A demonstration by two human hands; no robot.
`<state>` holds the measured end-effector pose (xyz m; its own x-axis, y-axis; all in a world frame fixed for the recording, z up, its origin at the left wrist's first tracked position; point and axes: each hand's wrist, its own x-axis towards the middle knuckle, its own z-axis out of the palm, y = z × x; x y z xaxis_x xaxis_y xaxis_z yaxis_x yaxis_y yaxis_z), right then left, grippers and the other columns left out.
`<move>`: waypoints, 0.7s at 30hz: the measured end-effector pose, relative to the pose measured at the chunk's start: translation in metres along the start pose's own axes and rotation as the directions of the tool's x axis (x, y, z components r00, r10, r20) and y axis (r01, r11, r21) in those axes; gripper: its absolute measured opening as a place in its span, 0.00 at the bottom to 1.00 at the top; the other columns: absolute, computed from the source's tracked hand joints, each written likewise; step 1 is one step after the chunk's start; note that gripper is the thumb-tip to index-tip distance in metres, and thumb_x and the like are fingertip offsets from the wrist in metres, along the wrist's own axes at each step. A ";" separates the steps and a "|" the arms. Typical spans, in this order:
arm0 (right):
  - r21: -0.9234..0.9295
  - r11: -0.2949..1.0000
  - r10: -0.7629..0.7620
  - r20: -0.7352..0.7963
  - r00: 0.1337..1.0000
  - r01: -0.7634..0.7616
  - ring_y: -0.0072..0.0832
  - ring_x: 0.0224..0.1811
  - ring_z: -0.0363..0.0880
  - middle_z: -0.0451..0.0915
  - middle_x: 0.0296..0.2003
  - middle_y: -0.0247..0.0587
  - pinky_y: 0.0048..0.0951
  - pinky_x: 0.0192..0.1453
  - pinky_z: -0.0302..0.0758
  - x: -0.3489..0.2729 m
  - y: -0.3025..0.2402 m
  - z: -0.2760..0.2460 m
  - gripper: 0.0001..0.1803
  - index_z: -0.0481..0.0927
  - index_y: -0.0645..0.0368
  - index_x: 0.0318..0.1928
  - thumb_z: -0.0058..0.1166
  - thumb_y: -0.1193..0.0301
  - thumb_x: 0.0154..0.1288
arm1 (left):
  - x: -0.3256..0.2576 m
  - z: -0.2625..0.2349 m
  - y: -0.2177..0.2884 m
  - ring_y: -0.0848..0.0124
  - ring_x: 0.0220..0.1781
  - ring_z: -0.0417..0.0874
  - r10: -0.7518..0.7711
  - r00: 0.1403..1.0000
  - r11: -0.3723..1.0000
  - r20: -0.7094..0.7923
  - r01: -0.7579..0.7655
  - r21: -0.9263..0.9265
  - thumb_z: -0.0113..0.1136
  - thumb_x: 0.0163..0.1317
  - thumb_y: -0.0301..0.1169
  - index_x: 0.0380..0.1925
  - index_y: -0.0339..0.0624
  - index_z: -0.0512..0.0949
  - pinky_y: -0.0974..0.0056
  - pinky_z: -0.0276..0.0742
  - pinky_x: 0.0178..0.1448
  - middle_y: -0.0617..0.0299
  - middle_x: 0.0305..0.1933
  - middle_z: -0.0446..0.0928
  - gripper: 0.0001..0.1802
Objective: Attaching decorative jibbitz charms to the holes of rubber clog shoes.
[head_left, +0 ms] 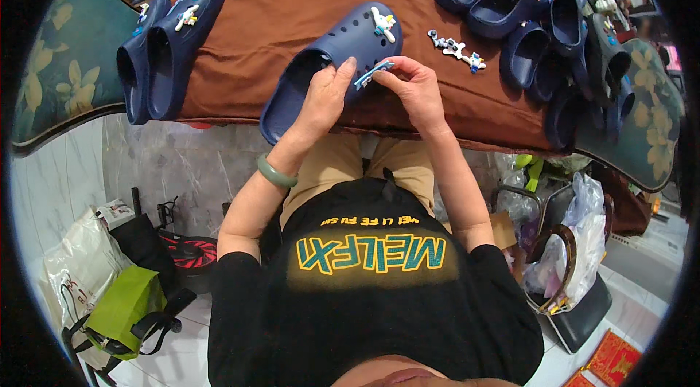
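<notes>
Presently, the right hand [417, 90] held a small, flat blue-and-white charm [373, 74] in a narrow pinch between thumb and forefinger. The charm projected leftward from the fingertips, slanting over the near side of a navy-blue, perforated, moulded clog [343, 36]; contact with the shoe could not be determined. The left hand [326, 97] gripped the clog beside its foot opening, thumb extended toward the charm, remaining fingers largely hidden. The clog lay obliquely on a brown fabric tablecloth [251, 30], toe pointing up and right, with a white figure-shaped charm [383, 25] fixed near the toe. Both forearms reached forward and converged, elbows bent; a pale-green ring bangle [276, 172] encircled the left one. A row of white-and-blue figure charms [457, 50] lay right of the clog.
</notes>
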<state>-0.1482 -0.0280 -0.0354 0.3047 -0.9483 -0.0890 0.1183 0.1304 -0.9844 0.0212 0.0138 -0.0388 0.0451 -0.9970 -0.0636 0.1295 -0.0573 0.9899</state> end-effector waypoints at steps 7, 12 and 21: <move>-0.149 0.989 -0.048 -0.151 0.987 0.025 0.08 0.28 0.70 0.79 0.28 0.24 0.12 0.33 0.68 0.000 0.014 0.012 0.04 0.81 0.59 0.35 0.62 0.77 0.59 | -0.003 0.007 0.003 0.81 0.39 0.75 -0.027 1.000 0.978 -0.009 0.024 -0.205 0.54 0.68 0.36 0.42 0.33 0.77 0.73 0.72 0.46 0.66 0.38 0.78 0.15; 0.031 0.998 0.063 -0.132 0.989 -0.060 0.08 0.24 0.65 0.72 0.24 0.22 0.11 0.27 0.63 0.004 0.009 0.011 0.08 0.76 0.58 0.32 0.64 0.74 0.58 | -0.001 0.010 0.010 0.79 0.42 0.77 0.082 0.996 0.988 0.023 -0.084 0.128 0.60 0.63 0.31 0.44 0.32 0.77 0.71 0.74 0.48 0.64 0.41 0.80 0.14; 0.016 0.989 0.147 -0.034 0.988 -0.147 0.13 0.27 0.71 0.75 0.28 0.29 0.16 0.23 0.69 0.007 0.007 0.006 0.13 0.70 0.57 0.32 0.65 0.74 0.56 | -0.007 0.008 0.003 0.77 0.42 0.78 0.171 0.985 0.957 0.025 -0.172 0.235 0.60 0.62 0.29 0.46 0.31 0.76 0.69 0.74 0.48 0.61 0.41 0.80 0.15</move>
<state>-0.1393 -0.0315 -0.0415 0.2862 -0.9280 -0.2383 0.0877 0.2731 -0.9580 0.0136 0.0205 -0.0340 0.0420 -0.9931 0.1093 -0.1162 0.1038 0.9878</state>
